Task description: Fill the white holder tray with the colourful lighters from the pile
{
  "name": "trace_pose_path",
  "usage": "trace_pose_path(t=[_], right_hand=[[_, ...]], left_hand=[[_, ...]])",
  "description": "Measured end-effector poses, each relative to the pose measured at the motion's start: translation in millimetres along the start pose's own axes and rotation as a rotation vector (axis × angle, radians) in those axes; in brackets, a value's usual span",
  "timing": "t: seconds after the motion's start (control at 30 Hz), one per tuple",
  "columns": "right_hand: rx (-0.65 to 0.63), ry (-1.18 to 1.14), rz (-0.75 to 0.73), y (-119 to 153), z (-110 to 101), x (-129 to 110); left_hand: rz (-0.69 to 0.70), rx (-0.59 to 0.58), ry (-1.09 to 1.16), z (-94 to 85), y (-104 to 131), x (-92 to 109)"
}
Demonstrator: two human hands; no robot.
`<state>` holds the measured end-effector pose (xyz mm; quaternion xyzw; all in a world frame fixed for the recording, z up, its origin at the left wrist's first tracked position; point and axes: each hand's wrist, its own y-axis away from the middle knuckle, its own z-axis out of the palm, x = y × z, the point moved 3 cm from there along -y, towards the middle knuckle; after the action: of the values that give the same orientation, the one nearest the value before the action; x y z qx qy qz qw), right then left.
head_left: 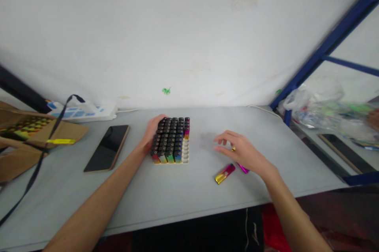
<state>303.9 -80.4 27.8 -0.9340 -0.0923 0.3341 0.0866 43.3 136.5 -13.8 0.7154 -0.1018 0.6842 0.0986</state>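
Observation:
My left hand (149,133) is wrapped round the left side of a white tray (185,156) on the table. Rows of black-topped lighters (170,137) in red, yellow, green and blue stand upright in it. The rightmost row has a few magenta-and-yellow lighters at its far end and bare slots at the near end. To the right, my right hand (239,149) hovers with thumb and fingers apart. A magenta-and-gold lighter (225,173) lies just below it. Another shiny magenta piece (243,168) shows under the palm, mostly hidden, and a small yellow bit peeks out by the thumb.
A phone (108,147) lies left of the tray. Beyond it are a power strip (89,111), an open cardboard box (44,135) holding more lighters, and a dark strap (44,149). A blue metal frame (314,60) and plastic bags (308,106) stand at the right.

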Motion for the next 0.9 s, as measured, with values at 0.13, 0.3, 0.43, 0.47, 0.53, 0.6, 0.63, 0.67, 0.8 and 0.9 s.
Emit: trace_pose_path(t=[0.13, 0.3, 0.43, 0.47, 0.53, 0.6, 0.63, 0.67, 0.8, 0.9], right_hand=[[-0.175, 0.024, 0.013, 51.7, -0.3, 3.1], [-0.262, 0.147, 0.001, 47.2, 11.7, 0.2], [-0.262, 0.07, -0.019, 15.0, 10.4, -6.5], [-0.248, 0.012, -0.011, 6.4, 8.3, -8.3], [-0.201, -0.105, 0.008, -11.3, 3.6, -11.2], [-0.108, -0.211, 0.018, -30.0, 0.1, -12.1], [-0.055, -0.272, 0.028, -39.4, -0.3, -11.2], [-0.011, -0.342, 0.043, -48.5, 0.8, -9.4], [0.086, -0.623, 0.119, -76.3, 17.0, 1.5], [0.118, -0.712, 0.113, -82.8, 31.2, 5.1]], left_hand=[[0.0, -0.002, 0.003, 0.0, 0.4, -0.8], [-0.007, 0.003, 0.01, -0.9, 0.1, -1.8], [0.007, -0.006, 0.011, 0.2, 0.8, -0.5], [0.01, -0.005, 0.013, 0.5, 1.0, -0.3], [0.015, -0.002, 0.017, 1.0, 1.3, 0.1], [0.016, 0.002, 0.02, 1.3, 2.0, 0.5], [0.019, 0.004, 0.02, 1.5, 2.6, 1.1], [0.024, 0.006, 0.02, 1.6, 3.4, 2.0], [0.043, 0.01, 0.017, 1.9, 6.8, 6.9], [0.044, 0.005, 0.009, 1.9, 8.2, 9.1]])
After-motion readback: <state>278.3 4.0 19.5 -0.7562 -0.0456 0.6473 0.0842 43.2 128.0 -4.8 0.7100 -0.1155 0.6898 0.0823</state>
